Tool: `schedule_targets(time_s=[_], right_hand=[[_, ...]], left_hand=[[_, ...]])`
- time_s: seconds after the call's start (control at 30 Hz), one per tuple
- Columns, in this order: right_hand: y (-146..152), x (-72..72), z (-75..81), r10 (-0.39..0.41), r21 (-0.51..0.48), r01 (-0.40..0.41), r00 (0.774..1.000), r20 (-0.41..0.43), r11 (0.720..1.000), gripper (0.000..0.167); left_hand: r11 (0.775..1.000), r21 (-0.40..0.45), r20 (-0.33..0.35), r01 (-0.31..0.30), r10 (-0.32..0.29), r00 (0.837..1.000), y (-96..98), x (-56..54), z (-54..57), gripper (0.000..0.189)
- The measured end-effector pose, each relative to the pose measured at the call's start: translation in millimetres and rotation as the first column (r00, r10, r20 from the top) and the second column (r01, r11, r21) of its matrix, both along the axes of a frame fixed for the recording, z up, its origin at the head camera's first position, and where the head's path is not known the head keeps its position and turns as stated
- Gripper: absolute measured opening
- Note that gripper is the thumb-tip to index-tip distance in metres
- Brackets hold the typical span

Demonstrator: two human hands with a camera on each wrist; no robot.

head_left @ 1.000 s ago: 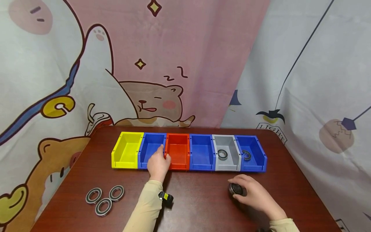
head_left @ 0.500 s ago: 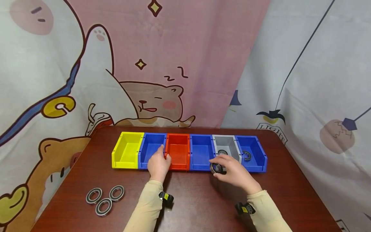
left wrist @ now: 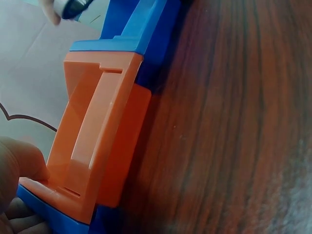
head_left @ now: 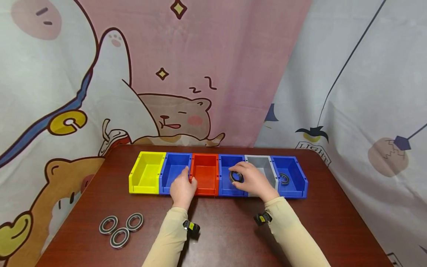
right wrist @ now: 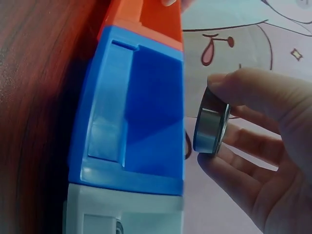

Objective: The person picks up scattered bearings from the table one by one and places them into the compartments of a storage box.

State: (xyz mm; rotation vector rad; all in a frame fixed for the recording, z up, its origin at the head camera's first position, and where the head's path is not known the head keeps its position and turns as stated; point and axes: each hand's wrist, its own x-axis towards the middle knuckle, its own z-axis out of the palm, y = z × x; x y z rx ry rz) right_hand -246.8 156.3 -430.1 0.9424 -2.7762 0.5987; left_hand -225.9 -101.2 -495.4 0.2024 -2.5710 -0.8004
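Note:
My right hand (head_left: 253, 180) pinches a bearing (right wrist: 210, 124) by its rim, between thumb and fingers. In the head view the bearing overlaps the blue bin (head_left: 230, 189) just right of the red one; the right wrist view has it over that bin's opening. My left hand (head_left: 182, 189) grips the shared wall between the other blue bin (head_left: 174, 163) and the red bin (head_left: 204, 170), its thumb inside the red bin in the left wrist view. A bearing (head_left: 284, 179) lies in the rightmost blue bin (head_left: 293, 191). My right hand hides much of the grey bin (head_left: 261, 161).
Three bearings (head_left: 119, 237) lie grouped on the brown table (head_left: 220, 237) at the left front. A yellow bin (head_left: 146, 172) ends the row of bins at the left. A printed curtain (head_left: 240, 74) hangs behind the table.
My right hand has carried the bearing from over the table's right front, leftward and away from me, to the blue bin beside the red one. My left hand has stayed in place.

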Motion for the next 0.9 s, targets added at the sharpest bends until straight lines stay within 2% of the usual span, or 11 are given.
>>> schedule_targets(time_s=[0.27, 0.43, 0.63, 0.9], right_hand=[[-18, -17.1, -6.0, -0.049, 0.09, 0.043, 0.997, 0.06, 0.995, 0.044], [-26, -28.6, -14.1, -0.054, 0.173, 0.049, 0.998, 0.024, 0.984, 0.041], [-32, -38.8, -27.3, -0.062, 0.285, 0.059, 0.998, 0.004, 0.957, 0.038], [-37, -44.2, -38.7, -0.059, 0.333, 0.067, 0.998, -0.034, 0.94, 0.035]], left_hand=[[1.0, -0.016, -0.053, -0.004, 0.003, 0.999, 0.2, -0.7, -1.8, 0.046], [1.0, -0.025, -0.061, -0.006, 0.004, 0.998, 0.1, -1.3, -2.5, 0.045], [1.0, -0.028, -0.04, -0.001, 0.0, 0.999, -0.5, -0.9, -1.8, 0.046], [0.999, -0.032, -0.033, 0.003, -0.004, 0.999, -0.3, -0.7, -1.3, 0.046]])
